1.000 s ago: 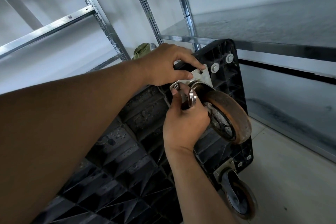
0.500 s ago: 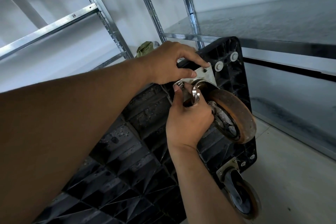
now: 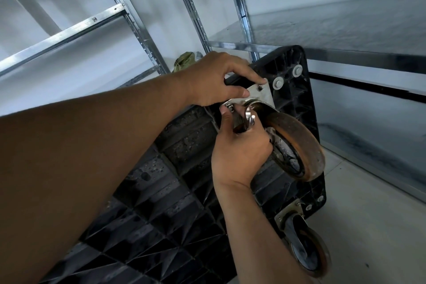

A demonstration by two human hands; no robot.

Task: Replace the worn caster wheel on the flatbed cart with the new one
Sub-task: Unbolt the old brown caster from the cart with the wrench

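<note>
Head: right hand (image 3: 239, 152) holds wrench (image 3: 249, 117) near cart (image 3: 304, 99) edge.

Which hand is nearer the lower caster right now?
Right. The right hand, gripping a tool beside the upper wheel, is above the lower caster; the left hand holds the plate farther up.

The right hand (image 3: 239, 152) swallows most of the shiny tool (image 3: 249, 120) at mid-frame, so I can't tell what kind it is. The left hand (image 3: 214, 80) covers a corner of the mounting plate (image 3: 265, 97), and the green thing (image 3: 184, 62) behind it is mostly hidden. Also, the cart underside (image 3: 161, 226) runs off the bottom edge.
</note>
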